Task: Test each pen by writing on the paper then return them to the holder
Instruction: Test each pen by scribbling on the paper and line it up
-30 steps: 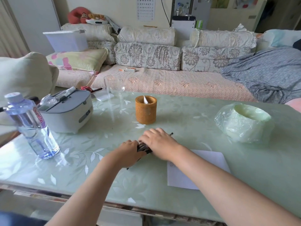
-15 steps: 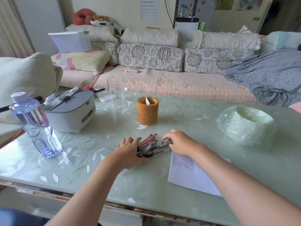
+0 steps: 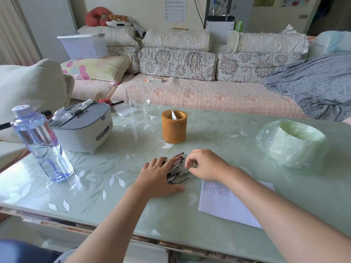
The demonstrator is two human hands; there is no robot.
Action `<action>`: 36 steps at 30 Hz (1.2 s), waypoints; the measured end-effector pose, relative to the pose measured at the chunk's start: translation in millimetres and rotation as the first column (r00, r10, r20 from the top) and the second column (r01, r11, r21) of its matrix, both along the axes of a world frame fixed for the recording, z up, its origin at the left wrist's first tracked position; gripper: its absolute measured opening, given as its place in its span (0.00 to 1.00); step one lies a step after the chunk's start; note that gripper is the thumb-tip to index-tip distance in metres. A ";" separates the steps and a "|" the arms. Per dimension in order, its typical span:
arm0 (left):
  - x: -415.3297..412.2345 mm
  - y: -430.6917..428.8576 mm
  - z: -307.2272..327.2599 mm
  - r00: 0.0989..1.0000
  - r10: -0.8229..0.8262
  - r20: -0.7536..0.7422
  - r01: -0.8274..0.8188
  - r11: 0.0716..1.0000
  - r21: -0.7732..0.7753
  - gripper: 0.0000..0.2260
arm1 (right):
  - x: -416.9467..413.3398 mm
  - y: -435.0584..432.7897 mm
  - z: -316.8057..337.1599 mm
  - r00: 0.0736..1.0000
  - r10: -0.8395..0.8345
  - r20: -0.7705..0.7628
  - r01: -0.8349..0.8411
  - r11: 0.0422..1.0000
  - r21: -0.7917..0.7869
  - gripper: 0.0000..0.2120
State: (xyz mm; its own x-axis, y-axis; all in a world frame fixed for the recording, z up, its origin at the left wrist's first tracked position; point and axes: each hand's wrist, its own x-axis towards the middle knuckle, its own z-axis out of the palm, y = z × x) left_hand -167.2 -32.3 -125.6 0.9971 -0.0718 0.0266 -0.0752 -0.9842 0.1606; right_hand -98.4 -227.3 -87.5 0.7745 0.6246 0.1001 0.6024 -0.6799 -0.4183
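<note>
Since a second ago our right hand (image 3: 207, 165) has slid off the pens (image 3: 176, 172), which now show as a fanned bundle lying on the worktop (image 3: 114, 196) between both hands. Our left hand (image 3: 158, 177) rests flat, fingers straight, on the bundle's left ends. Our right fingers curl down at its right ends; we cannot tell whether they pinch a pen. The paper (image 3: 228, 204) lies beneath the right forearm, and the holder (image 3: 174, 128) stands apart beyond the bundle

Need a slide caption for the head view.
Left hand rests on the pens, right hand curled over their ends; holder behind, paper alongside.
</note>
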 end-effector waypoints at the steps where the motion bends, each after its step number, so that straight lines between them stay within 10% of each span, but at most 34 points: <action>1: -0.3 0.7 2.2 1.000 -0.006 -0.001 0.006 1.000 -0.015 0.48 | -5.1 0.7 -0.1 1.000 0.028 -0.002 -0.028 0.999 -0.018 0.08; 5: -6.2 9.3 15.7 0.999 -0.029 0.046 0.036 0.987 -0.160 0.46 | -19.3 9.1 -2.0 0.990 0.135 0.026 -0.132 0.985 -0.115 0.09; 14: -21.1 21.7 24.6 0.997 -0.061 0.055 0.073 0.966 -0.249 0.03 | -27.6 15.0 -5.9 0.971 0.228 0.071 -0.192 0.923 -0.332 0.12; 28: -5.2 -34.8 32.5 0.975 -0.167 0.147 0.201 0.944 -0.260 0.10 | -41.2 -72.1 9.4 0.983 -0.145 0.113 0.166 0.965 -0.201 0.09; 36: 12.8 -84.7 16.0 0.939 -0.342 0.033 0.344 0.931 -0.120 0.21 | -58.7 -116.5 -23.3 0.968 -0.228 0.100 0.249 0.904 -0.348 0.27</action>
